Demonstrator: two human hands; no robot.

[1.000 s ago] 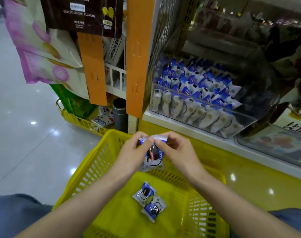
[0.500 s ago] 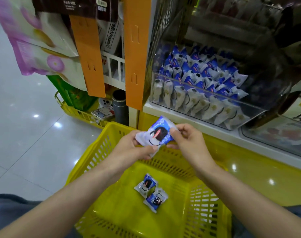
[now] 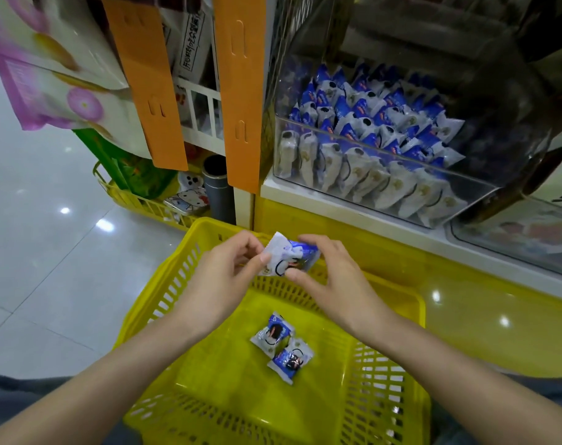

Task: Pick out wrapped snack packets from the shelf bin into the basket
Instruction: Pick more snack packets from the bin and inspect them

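two blue-and-white wrapped snack packets: touching, centre of yellow plastic basket | clear shelf bin: behind basket | third packet: over basket's far rim

Held packet: left edge covered by fingers of left grip, right end under right grip. Print too small to read. Shelf bin: rear rows lost in shadow, right end obscured by dark reflection. Basket: near rim cut by bottom edge. Purple bags: blurred, cropped top and left. Forearms cropped at bottom.
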